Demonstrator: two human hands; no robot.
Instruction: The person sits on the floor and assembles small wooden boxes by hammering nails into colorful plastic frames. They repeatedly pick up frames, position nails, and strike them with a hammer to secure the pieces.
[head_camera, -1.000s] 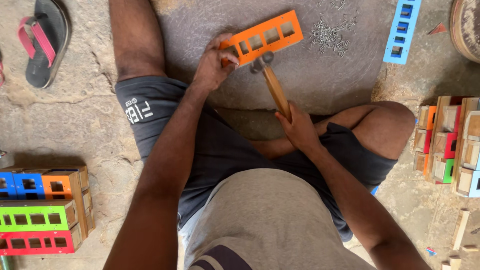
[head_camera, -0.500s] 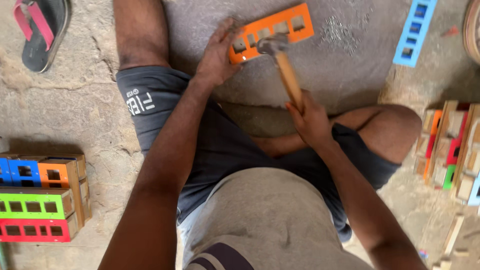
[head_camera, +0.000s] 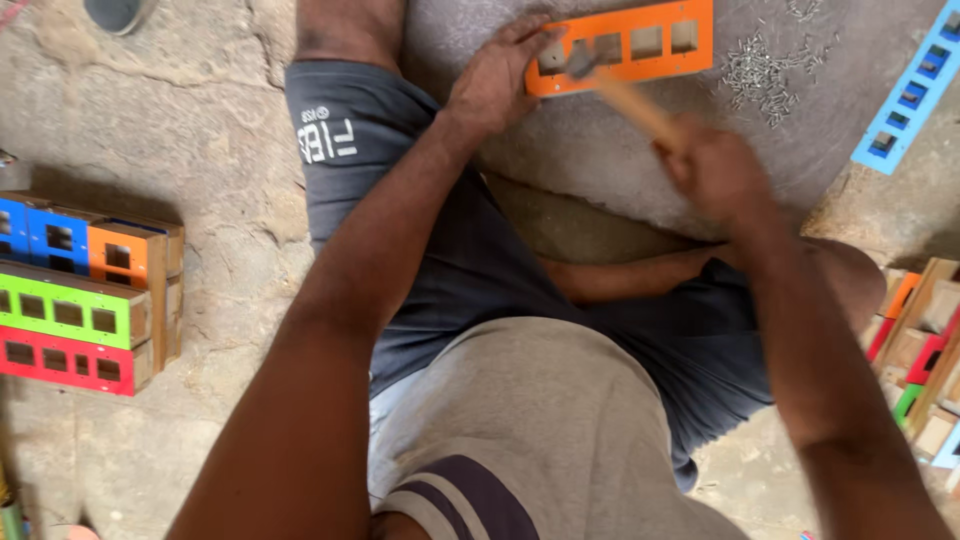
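Observation:
I sit cross-legged on a rough concrete floor. An orange wooden strip (head_camera: 640, 45) with several square cut-outs lies flat in front of me. My left hand (head_camera: 495, 80) presses down on its left end. My right hand (head_camera: 715, 170) grips the wooden handle of a hammer (head_camera: 625, 95), whose blurred metal head sits over the strip's left part. A scatter of small nails (head_camera: 760, 65) lies just right of the strip.
A stack of blue, orange, green and red cut-out boxes (head_camera: 80, 295) stands at my left. A light blue strip (head_camera: 905, 95) lies at the upper right. More coloured wooden pieces (head_camera: 925, 350) pile up at the right edge.
The hammer head has come down from above the strip onto its left part. My view has shifted closer, and the left hand stays on the strip's end.

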